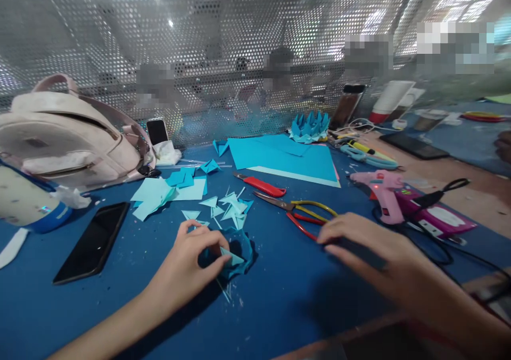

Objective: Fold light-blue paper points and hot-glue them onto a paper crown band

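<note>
My left hand is closed on a small blue folded-paper piece that rests on the blue table cover; thumb and fingers pinch a light blue triangle at its edge. My right hand lies low over the table beside the handles of the red-and-yellow scissors, its fingers stretched out and touching the nearest handle. Loose light blue paper triangles lie just beyond the left hand.
A black phone lies at left, near a pale backpack and a cup. A red utility knife, blue paper sheets, a finished blue paper crown and a pink glue gun with its cable sit behind. Perforated metal screen at the back.
</note>
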`<state>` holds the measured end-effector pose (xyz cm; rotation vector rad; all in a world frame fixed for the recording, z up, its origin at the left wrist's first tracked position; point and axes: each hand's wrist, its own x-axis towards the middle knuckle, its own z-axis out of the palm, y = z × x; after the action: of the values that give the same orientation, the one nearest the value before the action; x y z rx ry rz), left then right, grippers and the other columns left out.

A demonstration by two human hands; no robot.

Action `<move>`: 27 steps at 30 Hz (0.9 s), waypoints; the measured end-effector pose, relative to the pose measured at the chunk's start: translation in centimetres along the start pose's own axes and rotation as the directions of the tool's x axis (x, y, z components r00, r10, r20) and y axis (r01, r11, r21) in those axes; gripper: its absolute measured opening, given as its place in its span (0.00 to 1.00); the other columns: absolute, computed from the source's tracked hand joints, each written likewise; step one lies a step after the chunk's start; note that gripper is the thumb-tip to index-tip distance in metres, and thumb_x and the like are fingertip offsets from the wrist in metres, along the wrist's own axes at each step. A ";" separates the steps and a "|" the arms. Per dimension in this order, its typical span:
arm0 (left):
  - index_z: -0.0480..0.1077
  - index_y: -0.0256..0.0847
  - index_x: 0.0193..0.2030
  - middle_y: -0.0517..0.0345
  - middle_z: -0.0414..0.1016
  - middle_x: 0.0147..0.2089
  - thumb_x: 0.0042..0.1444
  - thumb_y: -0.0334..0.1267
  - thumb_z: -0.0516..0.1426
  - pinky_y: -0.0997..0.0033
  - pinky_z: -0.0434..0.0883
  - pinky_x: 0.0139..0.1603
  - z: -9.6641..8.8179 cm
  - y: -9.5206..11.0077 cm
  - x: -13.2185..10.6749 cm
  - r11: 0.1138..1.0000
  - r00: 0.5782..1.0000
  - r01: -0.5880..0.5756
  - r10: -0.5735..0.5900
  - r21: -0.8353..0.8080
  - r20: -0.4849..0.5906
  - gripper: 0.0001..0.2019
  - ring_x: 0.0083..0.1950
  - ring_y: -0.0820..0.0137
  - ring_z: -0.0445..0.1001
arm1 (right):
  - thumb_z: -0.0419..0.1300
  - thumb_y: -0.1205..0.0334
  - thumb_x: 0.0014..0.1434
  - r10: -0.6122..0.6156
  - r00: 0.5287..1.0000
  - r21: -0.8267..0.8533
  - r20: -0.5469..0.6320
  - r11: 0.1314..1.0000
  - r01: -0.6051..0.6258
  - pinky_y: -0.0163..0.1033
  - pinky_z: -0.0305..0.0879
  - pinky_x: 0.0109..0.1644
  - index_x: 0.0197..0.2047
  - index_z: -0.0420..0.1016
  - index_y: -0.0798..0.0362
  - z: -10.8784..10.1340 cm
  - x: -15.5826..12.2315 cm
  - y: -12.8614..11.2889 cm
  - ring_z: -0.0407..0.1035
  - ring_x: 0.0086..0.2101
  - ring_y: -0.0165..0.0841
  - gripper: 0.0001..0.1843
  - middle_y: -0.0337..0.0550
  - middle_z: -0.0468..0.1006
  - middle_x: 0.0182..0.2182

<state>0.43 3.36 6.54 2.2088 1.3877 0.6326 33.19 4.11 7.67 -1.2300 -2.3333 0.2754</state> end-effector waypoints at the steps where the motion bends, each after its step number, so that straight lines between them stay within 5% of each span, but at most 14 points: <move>1: 0.70 0.45 0.33 0.63 0.75 0.30 0.58 0.36 0.57 0.47 0.55 0.59 -0.1 -0.1 0.0 1.000 1.000 0.006 -0.007 -0.012 -0.006 0.04 0.35 0.66 0.70 | 0.54 0.50 0.63 0.119 0.988 -0.046 -0.103 0.991 -0.125 0.46 0.68 0.47 0.36 0.74 0.44 -0.7 -1.2 1.0 0.74 0.40 0.41 0.11 0.44 0.79 0.37; 4: 0.70 0.45 0.31 0.60 0.77 0.32 0.58 0.38 0.56 0.51 0.62 0.52 -0.1 -0.2 0.0 0.996 0.998 0.069 -0.068 -0.055 0.007 0.05 0.40 0.61 0.70 | 0.51 0.43 0.60 0.364 0.830 -0.183 -0.423 0.863 -0.471 0.47 0.68 0.40 0.36 0.72 0.44 -2.3 -4.3 4.0 0.73 0.34 0.43 0.17 0.45 0.78 0.36; 7: 0.71 0.45 0.33 0.57 0.77 0.35 0.59 0.40 0.55 0.58 0.65 0.46 0.0 -0.3 -0.2 0.985 0.989 0.150 -0.148 -0.090 0.028 0.06 0.43 0.59 0.69 | 0.50 0.42 0.58 0.395 0.723 -0.245 -0.566 0.757 -0.606 0.48 0.67 0.40 0.37 0.66 0.47 -3.2 -5.6 6.9 0.71 0.35 0.45 0.17 0.52 0.75 0.39; 12: 0.72 0.45 0.36 0.56 0.77 0.38 0.60 0.42 0.55 0.60 0.66 0.46 -0.1 -0.3 -0.5 0.984 0.991 0.118 -0.125 -0.130 -0.047 0.07 0.42 0.61 0.69 | 0.51 0.42 0.56 0.705 0.634 -0.133 -0.317 0.629 -0.766 0.47 0.65 0.42 0.49 0.69 0.50 -4.0 -3.5 9.1 0.73 0.39 0.48 0.26 0.54 0.78 0.40; 19: 0.73 0.43 0.32 0.58 0.74 0.35 0.60 0.42 0.57 0.69 0.64 0.37 -1.0 -0.1 -1.1 0.948 0.980 0.054 -0.111 -0.315 -0.166 0.08 0.34 0.68 0.68 | 0.48 0.44 0.63 0.710 0.684 -0.456 -0.168 0.559 -0.692 0.46 0.61 0.40 0.57 0.70 0.57 -3.8 0.1 9.2 0.73 0.44 0.54 0.30 0.64 0.78 0.46; 24: 0.71 0.41 0.32 0.64 0.64 0.23 0.56 0.48 0.60 0.75 0.58 0.25 -1.6 -0.2 -1.0 0.852 0.944 0.198 -0.299 -0.484 -0.141 0.12 0.25 0.73 0.62 | 0.45 0.47 0.63 0.690 0.698 -0.394 -0.191 0.598 -0.698 0.45 0.62 0.39 0.45 0.74 0.59 -4.0 0.7 10.0 0.73 0.39 0.50 0.26 0.63 0.78 0.42; 27: 0.69 0.40 0.32 0.63 0.68 0.22 0.57 0.50 0.59 0.76 0.58 0.24 -1.8 -0.2 -0.7 0.797 0.940 0.224 -0.328 -0.561 -0.090 0.14 0.22 0.75 0.61 | 0.46 0.45 0.61 0.583 0.738 -0.261 -0.339 0.695 -0.669 0.43 0.63 0.37 0.37 0.74 0.57 -4.5 0.5 9.1 0.72 0.35 0.46 0.25 0.59 0.79 0.36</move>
<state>-1.06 3.02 7.74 1.4918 1.3687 0.9970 41.79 9.52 8.10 -2.1239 -1.7210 -0.1005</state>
